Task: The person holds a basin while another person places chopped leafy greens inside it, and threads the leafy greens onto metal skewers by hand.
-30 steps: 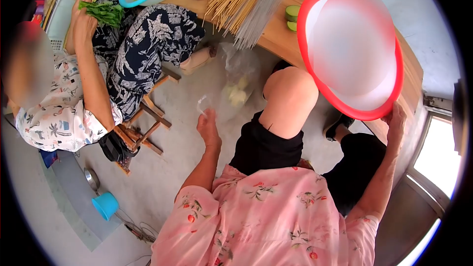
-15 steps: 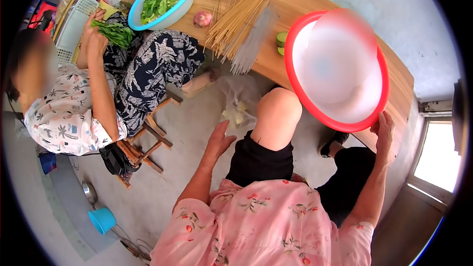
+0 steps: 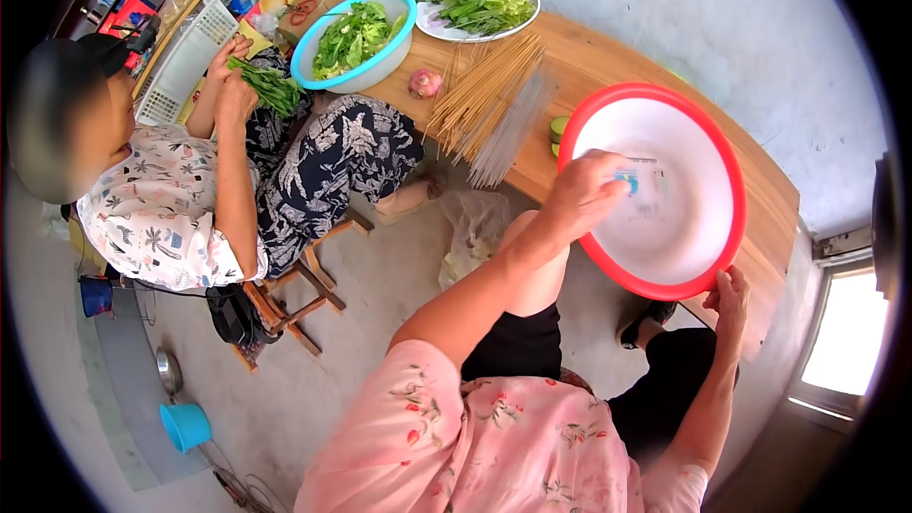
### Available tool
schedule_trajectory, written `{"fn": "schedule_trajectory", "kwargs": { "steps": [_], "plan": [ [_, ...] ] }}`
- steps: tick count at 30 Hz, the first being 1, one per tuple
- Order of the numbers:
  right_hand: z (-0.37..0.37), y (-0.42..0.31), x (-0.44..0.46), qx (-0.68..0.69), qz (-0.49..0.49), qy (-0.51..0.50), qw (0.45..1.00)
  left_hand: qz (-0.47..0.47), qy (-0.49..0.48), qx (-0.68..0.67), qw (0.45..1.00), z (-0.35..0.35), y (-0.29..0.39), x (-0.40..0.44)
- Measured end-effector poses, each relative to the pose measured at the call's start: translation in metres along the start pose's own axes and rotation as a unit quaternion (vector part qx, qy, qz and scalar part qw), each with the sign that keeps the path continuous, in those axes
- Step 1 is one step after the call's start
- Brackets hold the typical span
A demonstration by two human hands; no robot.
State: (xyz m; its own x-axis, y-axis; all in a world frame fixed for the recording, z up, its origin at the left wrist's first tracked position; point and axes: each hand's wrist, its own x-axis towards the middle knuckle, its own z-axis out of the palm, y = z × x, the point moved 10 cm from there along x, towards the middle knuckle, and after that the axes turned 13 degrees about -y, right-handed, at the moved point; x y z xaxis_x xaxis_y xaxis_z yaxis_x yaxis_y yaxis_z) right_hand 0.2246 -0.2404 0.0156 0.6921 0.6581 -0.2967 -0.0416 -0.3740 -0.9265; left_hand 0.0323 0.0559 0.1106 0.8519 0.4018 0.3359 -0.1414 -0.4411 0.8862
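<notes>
A white basin with a red rim (image 3: 698, 142) stands tilted at the right end of the wooden table (image 3: 655, 62), its inside facing me. My right hand (image 3: 729, 299) grips the rim at its lower right. My left hand (image 3: 591, 192) reaches over the left rim into the basin, with nothing visible in it. Its fingers are slightly bent and a little blurred, with the thumb apart. Just beyond the fingertips is a blue and white label (image 3: 638, 180) on the basin's inside. Green cut pieces (image 3: 559, 130) lie by the basin's left side, partly hidden by it.
Bamboo skewers (image 3: 484, 95) and thin clear sticks (image 3: 515, 128) lie left of the basin. Beyond are an onion (image 3: 425, 84), a blue-rimmed bowl of greens (image 3: 356, 43) and a plate of greens (image 3: 480, 5). At left a seated person (image 3: 171, 195) holds leafy greens (image 3: 271, 87). A plastic bag (image 3: 472, 228) hangs below the table edge.
My left hand has moved up and right, from beside my knee into the basin. The blurred shape over the basin's inside is gone, and the label now shows. My right hand stays on the rim.
</notes>
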Motion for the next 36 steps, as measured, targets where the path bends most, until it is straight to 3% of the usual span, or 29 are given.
{"fn": "schedule_trajectory", "kwargs": {
  "steps": [2,6,8,15,18,22,31,36],
  "plan": [
    [-0.001,0.002,-0.001,-0.003,0.018,0.006,1.0,-0.013,-0.061,0.031,0.998,0.034,-0.001,0.024],
    [-0.007,0.005,-0.001,-0.04,0.032,0.014,0.999,-0.028,-0.096,0.107,0.989,0.079,-0.019,0.044],
    [-0.022,0.004,-0.007,-0.077,0.044,0.088,0.992,0.065,-0.038,0.149,0.986,0.08,-0.012,0.038],
    [-0.055,0.004,0.0,-0.131,-0.014,0.161,0.978,-0.071,-0.193,0.228,0.952,0.096,-0.046,0.039],
    [-0.035,-0.017,0.009,-0.177,-0.044,0.092,0.979,-0.112,-0.188,0.194,0.956,0.089,-0.056,0.039],
    [-0.023,-0.031,0.01,-0.147,-0.096,0.097,0.98,-0.12,-0.173,0.182,0.961,0.082,-0.062,0.039],
    [-0.028,-0.034,0.01,-0.138,-0.083,0.097,0.982,-0.135,-0.147,0.162,0.966,0.068,-0.063,0.037],
    [-0.031,-0.024,0.006,-0.066,-0.034,0.103,0.992,-0.123,-0.128,0.154,0.972,0.067,-0.062,0.034]
  ]
}}
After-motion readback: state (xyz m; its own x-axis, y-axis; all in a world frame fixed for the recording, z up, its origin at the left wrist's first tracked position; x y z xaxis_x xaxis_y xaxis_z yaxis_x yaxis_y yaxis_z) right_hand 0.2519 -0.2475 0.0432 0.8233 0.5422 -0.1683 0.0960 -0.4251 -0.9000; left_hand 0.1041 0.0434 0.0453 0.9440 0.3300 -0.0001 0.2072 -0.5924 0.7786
